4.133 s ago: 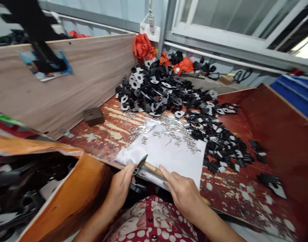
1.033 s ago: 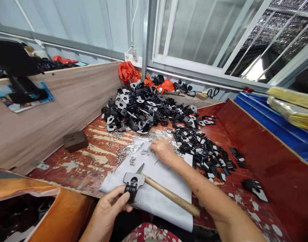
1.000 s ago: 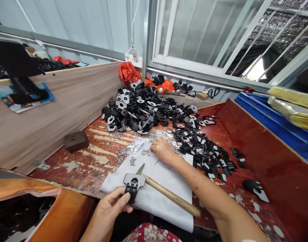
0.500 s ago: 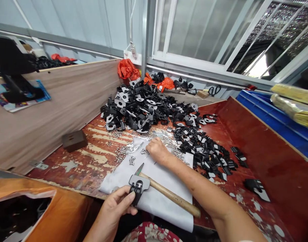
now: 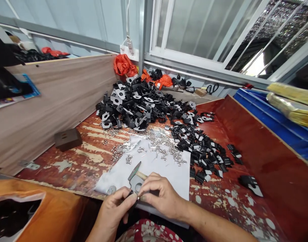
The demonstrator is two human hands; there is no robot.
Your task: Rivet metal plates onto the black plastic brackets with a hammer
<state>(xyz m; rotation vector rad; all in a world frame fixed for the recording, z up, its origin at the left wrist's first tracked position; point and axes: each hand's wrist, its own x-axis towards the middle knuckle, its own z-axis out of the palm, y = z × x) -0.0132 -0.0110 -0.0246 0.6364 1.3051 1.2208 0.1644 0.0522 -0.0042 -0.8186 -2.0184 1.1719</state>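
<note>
Near the front edge of the bench, my left hand (image 5: 118, 205) is closed on a black plastic part with a grey plate (image 5: 135, 185) that has a round hole. My right hand (image 5: 162, 195) is closed in a pinch against the same part, with a tiny shiny metal piece (image 5: 138, 198) at its fingertips; its exact kind is too small to make out. Just behind the hands a hammer (image 5: 134, 171) lies on a white sheet (image 5: 169, 174); my right hand covers most of its wooden handle. Small metal springs and pins (image 5: 166, 144) are scattered over the sheet's far part.
A large heap of black and grey plastic parts (image 5: 141, 104) fills the back of the bench, with smaller black parts (image 5: 204, 148) at the right. A brown block (image 5: 68, 139) sits at left. Wooden side boards (image 5: 260, 134) border the bench. An orange bag (image 5: 60, 208) stands front left.
My right hand has come back from the small metal pieces to the plastic part in my left hand. The part is now tilted and partly covered by my fingers.
</note>
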